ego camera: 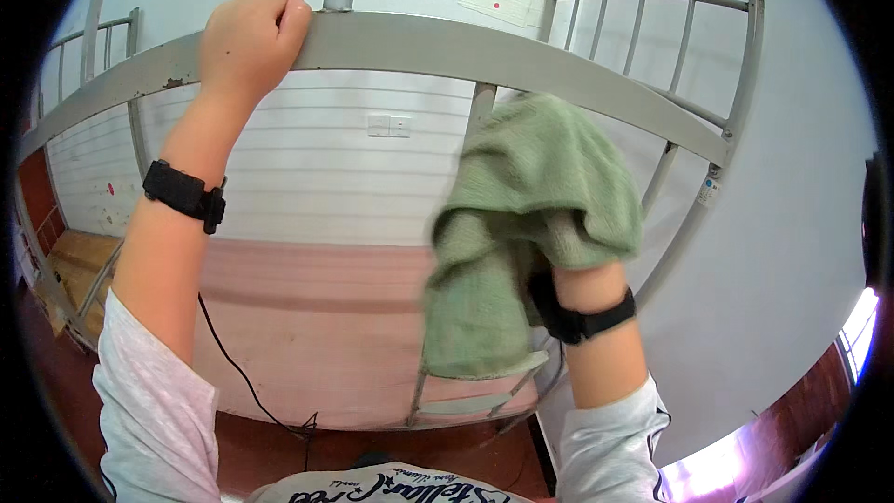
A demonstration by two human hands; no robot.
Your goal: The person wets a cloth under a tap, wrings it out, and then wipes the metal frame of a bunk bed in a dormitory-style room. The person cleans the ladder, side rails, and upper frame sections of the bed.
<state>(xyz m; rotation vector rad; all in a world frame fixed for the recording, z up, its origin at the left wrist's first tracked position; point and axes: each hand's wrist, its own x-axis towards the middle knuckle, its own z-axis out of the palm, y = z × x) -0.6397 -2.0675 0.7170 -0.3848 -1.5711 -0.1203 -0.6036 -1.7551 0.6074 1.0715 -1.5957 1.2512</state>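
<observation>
My left hand (255, 35) is closed around the grey metal side rail (419, 45) of an upper bunk, left of a vertical post. A green cloth (545, 154), slightly blurred, drapes over my right hand, so the fingers and palm are hidden. The covered hand is just below the right half of the rail, and one part of the cloth hangs down on the left of the wrist. Each forearm wears a black strap. Paint is chipped off the rail towards the left.
Below lies a lower bunk with a pink sheet (314, 335). A small metal ladder (468, 402) stands at its front edge. A black cable (234, 363) hangs down on the left. The bunk's end frame (754, 70) rises at the right, beside a wall.
</observation>
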